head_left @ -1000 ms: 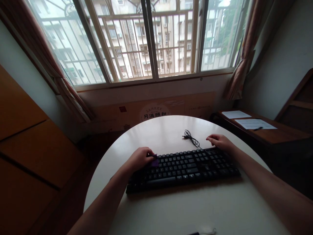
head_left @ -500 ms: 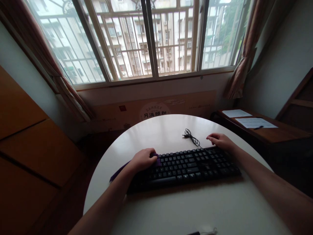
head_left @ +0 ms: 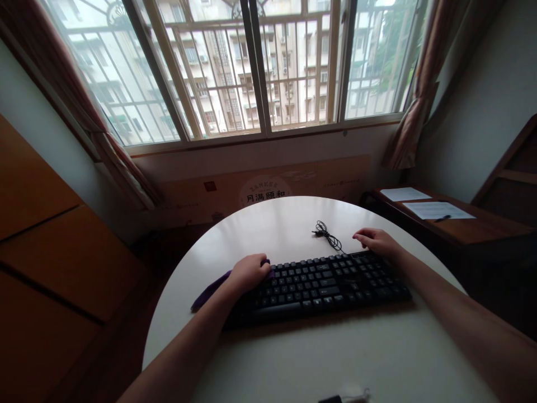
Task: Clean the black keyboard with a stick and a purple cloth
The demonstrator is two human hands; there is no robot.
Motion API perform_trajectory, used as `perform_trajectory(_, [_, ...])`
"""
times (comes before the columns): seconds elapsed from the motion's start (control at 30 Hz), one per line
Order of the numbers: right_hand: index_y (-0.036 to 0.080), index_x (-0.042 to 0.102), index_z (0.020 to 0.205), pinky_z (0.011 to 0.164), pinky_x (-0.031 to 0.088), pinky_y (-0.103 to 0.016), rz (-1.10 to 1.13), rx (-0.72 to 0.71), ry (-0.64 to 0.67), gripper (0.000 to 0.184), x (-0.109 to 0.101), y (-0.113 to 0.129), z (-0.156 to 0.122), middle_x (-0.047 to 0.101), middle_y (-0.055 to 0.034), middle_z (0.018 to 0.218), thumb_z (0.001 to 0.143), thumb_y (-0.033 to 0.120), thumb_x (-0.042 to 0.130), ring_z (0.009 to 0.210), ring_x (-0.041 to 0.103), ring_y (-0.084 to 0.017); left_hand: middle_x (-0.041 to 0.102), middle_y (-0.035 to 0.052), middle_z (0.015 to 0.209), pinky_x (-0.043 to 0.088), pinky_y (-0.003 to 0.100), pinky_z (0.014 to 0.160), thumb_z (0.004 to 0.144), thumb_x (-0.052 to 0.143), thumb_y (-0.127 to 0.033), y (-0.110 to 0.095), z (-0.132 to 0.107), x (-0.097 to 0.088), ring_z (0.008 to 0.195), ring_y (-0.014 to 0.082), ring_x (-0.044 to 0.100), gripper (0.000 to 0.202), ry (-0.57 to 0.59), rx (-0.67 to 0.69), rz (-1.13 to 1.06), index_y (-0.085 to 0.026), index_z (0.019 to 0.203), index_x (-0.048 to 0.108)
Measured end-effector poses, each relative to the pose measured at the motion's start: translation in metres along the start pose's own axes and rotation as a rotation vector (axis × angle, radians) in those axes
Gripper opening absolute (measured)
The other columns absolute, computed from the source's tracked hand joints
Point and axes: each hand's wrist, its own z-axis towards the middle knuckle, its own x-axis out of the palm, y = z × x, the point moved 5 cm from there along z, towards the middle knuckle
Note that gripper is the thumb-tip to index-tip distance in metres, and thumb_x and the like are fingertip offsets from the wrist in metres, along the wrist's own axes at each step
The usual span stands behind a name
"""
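Clutching a purple cloth [head_left: 212,289], probably soft, best bunched mid-length, in tightly curled left fingers [head_left: 265,268] over the left of the keyboard [head_left: 316,285], with right fingers [head_left: 367,239] loosely bent, seemingly empty.

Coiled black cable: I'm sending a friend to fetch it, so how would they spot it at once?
Find the white table below the window. Beyond the black keyboard, left of the right hand, lies the cable: thin bundled loops, unlike the straight-edged keyboard.
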Motion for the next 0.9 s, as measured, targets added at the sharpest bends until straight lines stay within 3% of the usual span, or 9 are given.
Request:
perform_trajectory(0.3, [0.015,0.068,0.095,0.056,0.039,-0.021,-0.013,-0.013,0.002,0.043,-0.0001,0.0014,0.0003,0.061,-0.0027,0.067,0.079,0.053,0.053,0.06,0.052,-0.011,0.07,0.0029,0.09,0.041,0.027,0.063,0.077,0.051,-0.035,0.0018,-0.0056,-0.0059,0.085,0.0216,0.061,0.018,0.053,0.022,-0.128,-0.022,0.08,0.062])
perform_trajectory(0.67, [0.015,0.069,0.094,0.057,0.039,-0.022,-0.023,-0.006,-0.012,0.044,-0.0009,0.0014,-0.0013,0.062,-0.0031,0.068,0.078,0.054,0.053,0.061,0.052,-0.012,0.069,0.0068,0.094,0.041,0.03,0.065,0.081,0.041,-0.033,0.0021,0.0026,0.0035,0.084,0.0236,0.061,0.024,0.031,0.003,-0.007,-0.022,0.086,0.061])
perform_trajectory(0.9, [0.015,0.068,0.093,0.058,0.039,-0.022,-0.017,-0.004,-0.021,0.044,-0.0012,0.0022,-0.0018,0.061,-0.0027,0.068,0.078,0.054,0.053,0.062,0.053,-0.012,0.069,0.0054,0.094,0.042,0.029,0.066,0.081,0.042,-0.035,0.0017,-0.0022,-0.001,0.085,0.0222,0.061,0.024,0.04,0.024,-0.025,-0.022,0.086,0.062])
